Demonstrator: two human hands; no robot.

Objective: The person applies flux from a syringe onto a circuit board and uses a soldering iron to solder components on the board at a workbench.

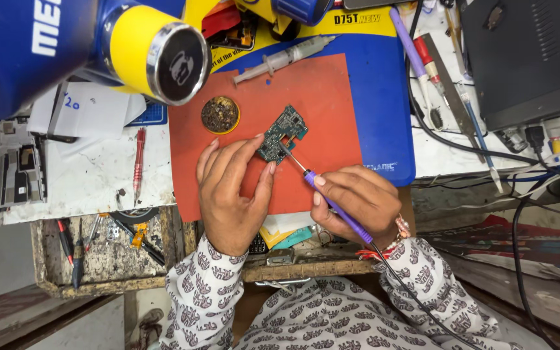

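A small green circuit board [282,131] lies on a red mat [322,97]. My left hand [230,188] rests flat on the mat, its fingertips pressing the board's lower left edge. My right hand [356,198] grips a purple-handled soldering iron [332,202] like a pen. The iron's metal tip touches the board near its middle. A black cable runs from the iron's handle back over my patterned sleeve.
A round brass tin of tip cleaner [220,115] and a syringe [283,59] sit at the mat's far edge. A blue mat [384,91] lies beneath. A blue and yellow microscope head [98,45] looms top left. Tweezers, screwdrivers and cables crowd the right.
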